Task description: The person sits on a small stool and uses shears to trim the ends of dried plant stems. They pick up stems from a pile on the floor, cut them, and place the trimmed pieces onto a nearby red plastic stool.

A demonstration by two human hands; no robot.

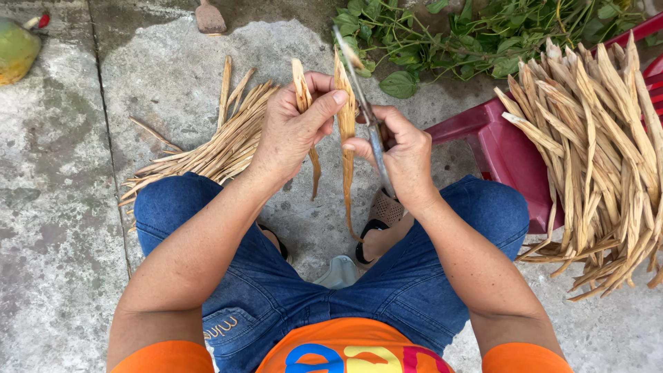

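Knees frame the work: left hand [293, 128] pinches a split dry stalk [345, 117], right hand [404, 155] grips a knife [369, 121] mid-slit (blade up). Next: steady pull down the grain, I'd judge.

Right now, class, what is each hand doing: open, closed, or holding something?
Left hand: closed on a pale dried strip.
Right hand: closed on a thin knife, its blade against a second strip.
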